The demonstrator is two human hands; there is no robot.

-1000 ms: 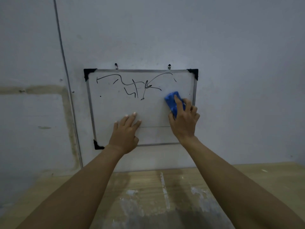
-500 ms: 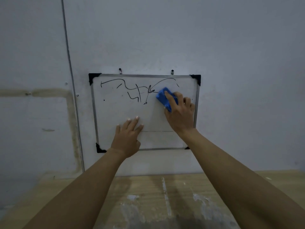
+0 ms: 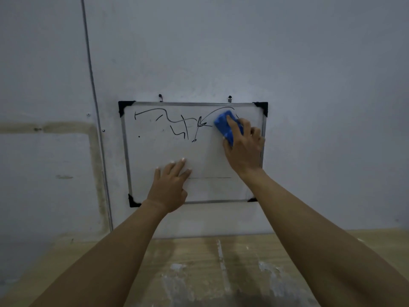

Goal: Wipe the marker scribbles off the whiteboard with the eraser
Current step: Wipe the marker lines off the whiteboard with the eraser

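A small whiteboard (image 3: 155, 156) with a metal frame and black corner caps hangs on the wall from two hooks. Black marker scribbles (image 3: 174, 125) run across its upper half, and a thin straight line crosses low on the board. My right hand (image 3: 244, 147) presses a blue eraser (image 3: 224, 126) against the board's upper right, over the end of a curved stroke. My left hand (image 3: 170, 185) lies flat on the lower middle of the board, fingers spread, holding nothing.
The wall (image 3: 221, 52) is pale grey, with a thin vertical pipe (image 3: 93, 85) left of the board and a stained band (image 3: 44, 127) further left. Below the board lies a wooden surface (image 3: 221, 262) smeared with white patches.
My right hand has carried the eraser up from the board's right middle to its upper right, onto the curved stroke. My left hand has stayed flat on the board.
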